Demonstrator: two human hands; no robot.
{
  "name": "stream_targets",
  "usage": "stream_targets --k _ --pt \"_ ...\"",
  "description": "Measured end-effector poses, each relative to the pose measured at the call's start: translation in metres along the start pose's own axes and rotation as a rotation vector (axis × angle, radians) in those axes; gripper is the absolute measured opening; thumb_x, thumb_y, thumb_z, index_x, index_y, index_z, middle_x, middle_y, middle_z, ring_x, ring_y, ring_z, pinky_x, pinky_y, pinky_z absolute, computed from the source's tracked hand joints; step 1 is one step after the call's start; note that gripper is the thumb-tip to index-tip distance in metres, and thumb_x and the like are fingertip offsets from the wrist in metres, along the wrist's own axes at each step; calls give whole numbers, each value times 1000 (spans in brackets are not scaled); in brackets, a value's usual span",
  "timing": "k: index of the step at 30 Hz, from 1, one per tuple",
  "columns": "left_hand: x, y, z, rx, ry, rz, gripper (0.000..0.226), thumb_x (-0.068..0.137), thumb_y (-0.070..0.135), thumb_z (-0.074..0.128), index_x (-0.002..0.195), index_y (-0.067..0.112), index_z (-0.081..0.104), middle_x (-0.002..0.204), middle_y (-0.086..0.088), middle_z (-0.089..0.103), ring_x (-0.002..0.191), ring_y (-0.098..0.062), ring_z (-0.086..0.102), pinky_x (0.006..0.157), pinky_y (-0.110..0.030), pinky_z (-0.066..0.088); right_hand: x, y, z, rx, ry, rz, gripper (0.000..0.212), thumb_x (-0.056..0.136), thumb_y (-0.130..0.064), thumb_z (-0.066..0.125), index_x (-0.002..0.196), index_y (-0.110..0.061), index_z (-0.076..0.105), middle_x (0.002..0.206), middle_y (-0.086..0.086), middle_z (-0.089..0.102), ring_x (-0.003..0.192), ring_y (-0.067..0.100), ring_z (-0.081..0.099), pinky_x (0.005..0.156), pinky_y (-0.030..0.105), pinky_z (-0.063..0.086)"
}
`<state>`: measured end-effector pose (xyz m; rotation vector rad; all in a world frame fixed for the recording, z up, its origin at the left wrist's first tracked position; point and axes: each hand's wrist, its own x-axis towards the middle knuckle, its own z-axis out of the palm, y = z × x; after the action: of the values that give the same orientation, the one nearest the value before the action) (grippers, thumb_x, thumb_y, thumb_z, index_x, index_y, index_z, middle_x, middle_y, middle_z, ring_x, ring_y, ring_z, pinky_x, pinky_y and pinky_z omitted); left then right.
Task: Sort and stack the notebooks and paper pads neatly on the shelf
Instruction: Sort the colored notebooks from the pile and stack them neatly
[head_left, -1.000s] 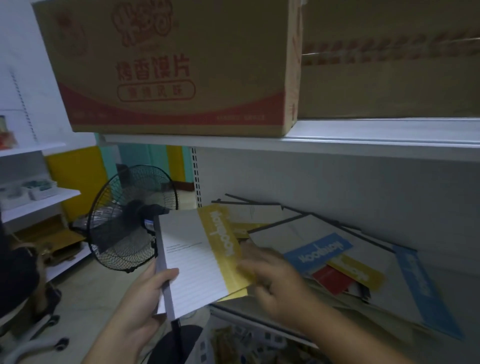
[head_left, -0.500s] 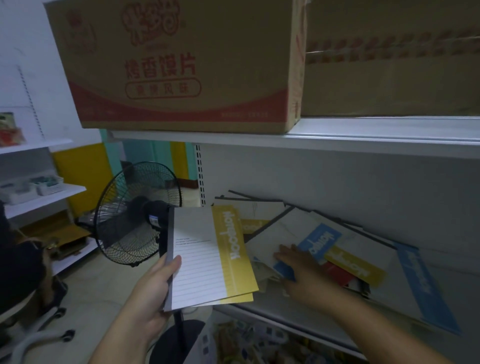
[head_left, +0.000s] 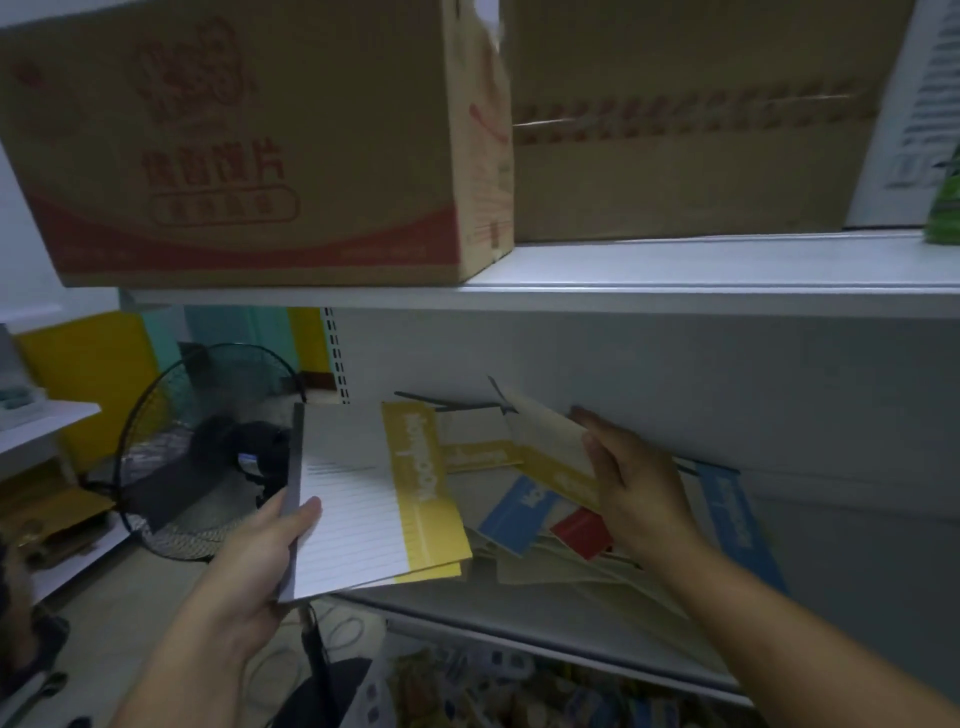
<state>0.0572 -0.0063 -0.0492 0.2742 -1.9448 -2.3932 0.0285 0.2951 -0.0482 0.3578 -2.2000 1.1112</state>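
My left hand (head_left: 260, 566) holds a small stack of yellow-banded notebooks (head_left: 363, 499) by its left edge, in front of the shelf's left end. My right hand (head_left: 628, 483) grips another yellow-banded notebook (head_left: 550, 447) and has it lifted and tilted above the pile. Beneath it, a loose heap lies on the white shelf (head_left: 519, 623): a blue-banded notebook (head_left: 514, 514), a red-banded one (head_left: 582, 530), another yellow one (head_left: 478, 457), and a long blue-banded pad (head_left: 737, 525) leaning at the right. Several pale pads lie under them, partly hidden.
The upper shelf (head_left: 675, 270) carries a red-printed cardboard box (head_left: 249, 140) and a plain brown box (head_left: 691, 119). A black standing fan (head_left: 208, 452) stands left of the shelf. Packaged goods (head_left: 493, 691) fill the level below. White shelving (head_left: 47, 421) stands far left.
My right hand has left the blue notebook and picked up a yellow-banded one, raising it off the pile. The left hand's stack has stayed about where it was.
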Motion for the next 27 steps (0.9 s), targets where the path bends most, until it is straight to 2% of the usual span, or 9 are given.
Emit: stream_targets --k 5,8,11,15,17,19,21,23,27 --pt "-24 -21 73 43 -153 -119 24 95 23 50 112 10 61 90 -18 71 77 -33 67 60 -37 52 -37 8 -51 -197 -220 -545 30 101 -31 38 112 -21 64 123 -3 63 116 20 53 101 20 35" --pt "-44 -42 138 -8 -277 -256 39 93 37 48 109 6 65 98 -23 71 82 -36 69 67 -40 55 -73 34 -101 -272 -401 -568 31 101 -30 36 116 -22 63 130 -5 59 123 21 51 101 26 42" --pt "-67 -65 206 5 -381 -257 33 93 26 51 110 0 63 95 -22 71 83 -35 68 70 -39 53 -102 53 -162 -357 -524 -486 31 99 -39 40 117 -27 63 133 -11 56 127 13 49 101 25 43" --pt "-108 -99 300 88 -484 -186 19 93 8 51 105 -2 61 78 -14 74 65 -24 71 55 -28 53 -147 79 -248 -263 -398 36 79 76 -82 33 135 -32 49 147 -25 18 139 -6 12 115 20 18" --pt "-132 -119 346 87 -567 -194 18 93 11 51 106 5 63 83 -9 75 71 -21 72 58 -28 55 -163 95 -290 -237 -135 364 89 78 -69 53 149 -29 14 148 -26 -1 143 0 4 117 27 21" --pt "-157 -139 391 77 -634 -199 17 94 15 51 105 12 63 88 -5 76 76 -18 73 62 -28 55 -176 110 -333 -45 69 721 87 87 -41 61 151 -22 6 152 -14 18 140 14 28 105 35 41" --pt "-183 -157 437 75 -654 -201 19 95 20 49 106 15 64 99 -6 74 84 -18 71 76 -32 55 -192 124 -367 196 130 880 57 92 -21 58 144 -18 32 129 -7 54 113 19 58 93 38 50" --pt "-213 -170 481 69 -666 -230 27 96 27 47 110 11 64 100 -8 72 89 -20 68 80 -32 54 -210 136 -395 300 238 918 38 94 -9 53 129 -22 47 105 -8 64 94 17 65 87 39 52" --pt "-251 -187 550 56 -670 -339 29 98 28 45 95 4 62 60 -6 65 64 -21 58 42 -22 47 -232 159 -451 328 390 980 36 96 -4 48 118 -32 47 99 -8 64 88 16 65 77 34 53"
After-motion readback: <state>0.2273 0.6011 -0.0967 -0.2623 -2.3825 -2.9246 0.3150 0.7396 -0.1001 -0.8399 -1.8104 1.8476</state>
